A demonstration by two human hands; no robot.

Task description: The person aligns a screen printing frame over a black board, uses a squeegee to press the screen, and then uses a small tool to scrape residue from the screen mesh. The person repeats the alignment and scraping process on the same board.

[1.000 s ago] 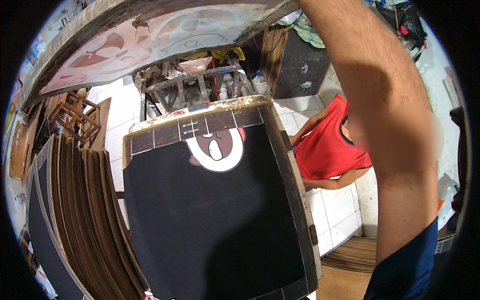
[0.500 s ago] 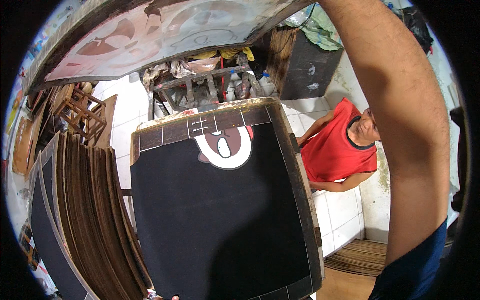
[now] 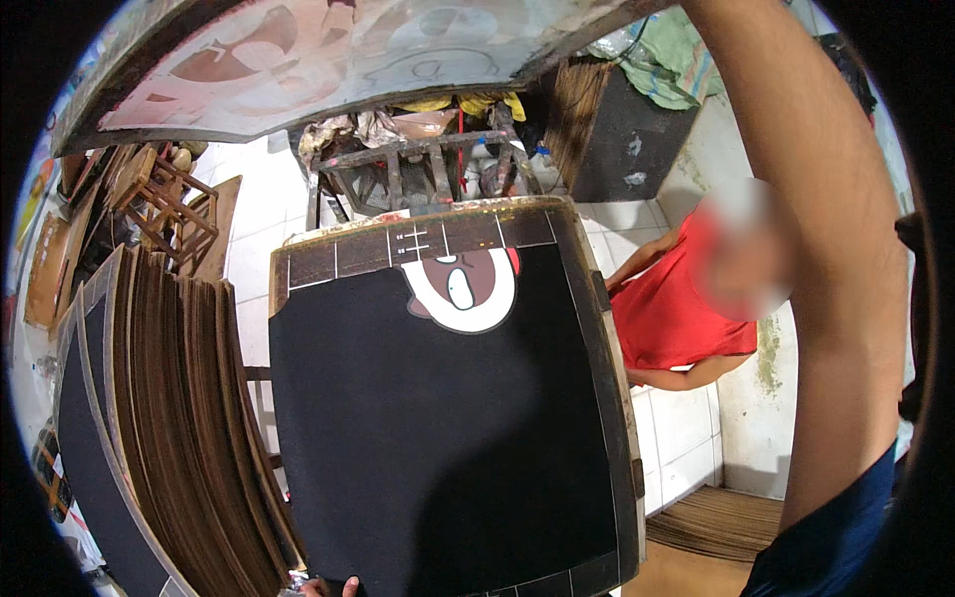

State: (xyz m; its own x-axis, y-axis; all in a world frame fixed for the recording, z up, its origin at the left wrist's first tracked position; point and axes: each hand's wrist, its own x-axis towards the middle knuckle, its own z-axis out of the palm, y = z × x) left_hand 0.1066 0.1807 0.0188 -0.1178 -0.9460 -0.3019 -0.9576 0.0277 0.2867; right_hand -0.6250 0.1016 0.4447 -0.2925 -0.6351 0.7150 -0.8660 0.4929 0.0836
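Observation:
A black cloth panel (image 3: 398,398) lies flat on a dark printing board (image 3: 591,348) with white guide lines. At its far edge is part of a cartoon print (image 3: 464,298) in white, brown and red. My left hand (image 3: 333,587) barely enters at the lower edge; two fingertips show apart by the cloth's near edge, the rest cut off. On the right my bare right forearm (image 3: 846,269) reaches up and forward, its hand beyond the picture's top. A screen-printing frame (image 3: 328,60) with a stained, patterned mesh is tilted up above the board's far end.
Several upright brown boards (image 3: 189,418) stand close on the left, a black sheet (image 3: 80,428) beside them. A person in red (image 3: 676,298) stands right of the board. Farther off are a wooden stool (image 3: 169,204), a cluttered rack (image 3: 428,169) and a dark cabinet (image 3: 632,144).
The view has shifted slightly, so the board and cloth sit a little farther right. More of my left hand's fingertips now shows at the near edge. The screen frame stays raised.

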